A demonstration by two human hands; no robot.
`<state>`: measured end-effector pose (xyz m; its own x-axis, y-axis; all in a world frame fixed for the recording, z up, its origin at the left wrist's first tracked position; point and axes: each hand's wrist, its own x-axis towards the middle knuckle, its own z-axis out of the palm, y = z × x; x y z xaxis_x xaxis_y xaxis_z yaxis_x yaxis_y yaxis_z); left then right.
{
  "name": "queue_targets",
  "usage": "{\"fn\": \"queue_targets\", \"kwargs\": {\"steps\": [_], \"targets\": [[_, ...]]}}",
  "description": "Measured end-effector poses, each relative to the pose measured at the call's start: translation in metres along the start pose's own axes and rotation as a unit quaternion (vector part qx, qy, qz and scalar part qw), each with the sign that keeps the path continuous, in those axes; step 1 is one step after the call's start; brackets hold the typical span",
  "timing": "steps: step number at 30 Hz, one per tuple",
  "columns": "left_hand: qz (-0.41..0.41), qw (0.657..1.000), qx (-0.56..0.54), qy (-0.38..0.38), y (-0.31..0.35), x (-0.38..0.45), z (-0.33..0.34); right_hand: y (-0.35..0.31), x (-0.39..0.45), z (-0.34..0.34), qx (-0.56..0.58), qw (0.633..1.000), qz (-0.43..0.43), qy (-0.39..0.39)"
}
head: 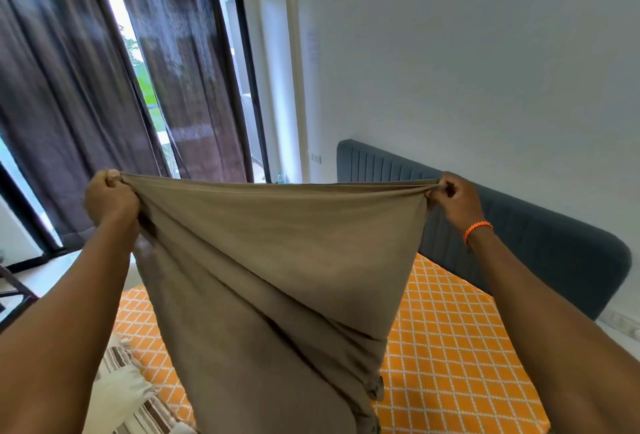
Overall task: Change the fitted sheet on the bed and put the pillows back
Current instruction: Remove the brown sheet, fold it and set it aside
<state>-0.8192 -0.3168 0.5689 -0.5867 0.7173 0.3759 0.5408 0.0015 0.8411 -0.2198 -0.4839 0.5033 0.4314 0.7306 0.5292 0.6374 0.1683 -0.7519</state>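
A person stands over a bed and holds a taupe sheet (277, 260) stretched out at arm's length across the middle of the frame, its top edge pulled taut in a nearly level line between two raised fists. The left hand (109, 200), at centre left, is curled tightly around one bunched corner of the cloth, fingers closed over the fabric; the right hand (453, 198), at centre right, grips the opposite corner in the same closed fist, with an orange braided bracelet (477, 230) circling the wrist just below it. From that edge the sheet hangs down in long diagonal folds and narrows toward the bottom centre of the frame, where it runs out of view. Behind and beneath it lies the mattress (450, 347), covered in an orange fabric with a white lattice pattern, filling the lower right and showing again at lower left. A dark blue-grey padded headboard (540, 243) with vertical channels runs along the white wall (485, 53) at right. At the lower left corner rests a striped brown-and-white pillow (117, 357), partly overlapped by a plain white one (117, 395) (both only partly in frame). Dark sheer curtains (69, 104) hang over tall glass doors in the upper left, daylight and greenery showing through the gap between them.
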Motion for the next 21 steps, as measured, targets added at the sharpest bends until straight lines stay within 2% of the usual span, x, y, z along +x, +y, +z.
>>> {"fn": "queue_targets", "kwargs": {"steps": [3,5,9,11,14,16,19,21], "targets": [[-0.007,1.000,-0.001,-0.003,0.002,0.008,-0.003,-0.026,0.024,0.001,0.060,0.996,0.012,0.065],[-0.009,1.000,0.018,-0.001,0.007,0.011,-0.006,-0.044,0.038,0.000,0.062,0.995,0.014,0.081],[0.050,0.996,0.067,-0.003,0.022,0.009,-0.011,-0.054,0.074,-0.005,-0.116,0.991,-0.029,0.067],[0.091,0.992,0.090,0.001,0.034,0.006,-0.014,-0.059,0.087,-0.009,-0.176,0.979,-0.024,0.097],[0.101,0.992,0.077,0.002,0.060,0.010,-0.018,-0.080,0.098,-0.020,-0.236,0.961,-0.010,0.142],[0.091,0.995,0.045,-0.015,0.079,0.019,-0.021,-0.097,0.108,-0.033,-0.278,0.950,0.012,0.142],[0.071,0.993,-0.076,-0.060,0.118,0.030,-0.025,-0.112,0.139,-0.053,-0.223,0.958,0.088,0.156],[0.054,0.984,-0.155,-0.072,0.148,0.034,-0.026,-0.123,0.160,-0.065,-0.074,0.974,0.146,0.159]]}}
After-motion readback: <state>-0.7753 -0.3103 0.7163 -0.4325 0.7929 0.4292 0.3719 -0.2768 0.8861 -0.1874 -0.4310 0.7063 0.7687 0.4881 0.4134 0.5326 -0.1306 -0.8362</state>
